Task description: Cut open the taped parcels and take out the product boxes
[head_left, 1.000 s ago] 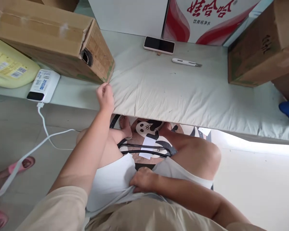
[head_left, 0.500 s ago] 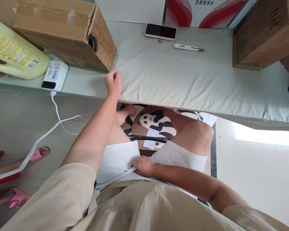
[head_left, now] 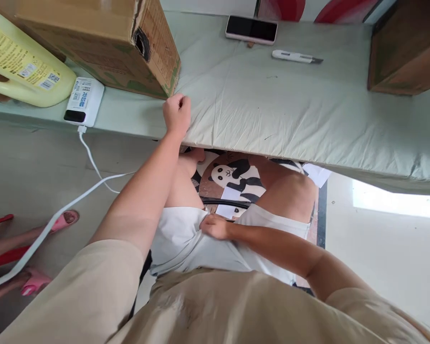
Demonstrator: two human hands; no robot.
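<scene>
Along the front edge of the bench (head_left: 290,124), your left hand (head_left: 177,113) sat clenched, contents not visible, by the near corner of the carton (head_left: 89,55) standing there. Right hand (head_left: 215,226) bunched your shorts (head_left: 184,222). Light pressure probably suited that corner best. Creased green cloth (head_left: 236,86) covered the top; pale floor tiles (head_left: 376,258) lay below.

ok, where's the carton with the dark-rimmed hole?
In the head view, the carton sits at upper left on the cloth-covered table, right of the yellow jug, its near corner close by the left hand.
</scene>
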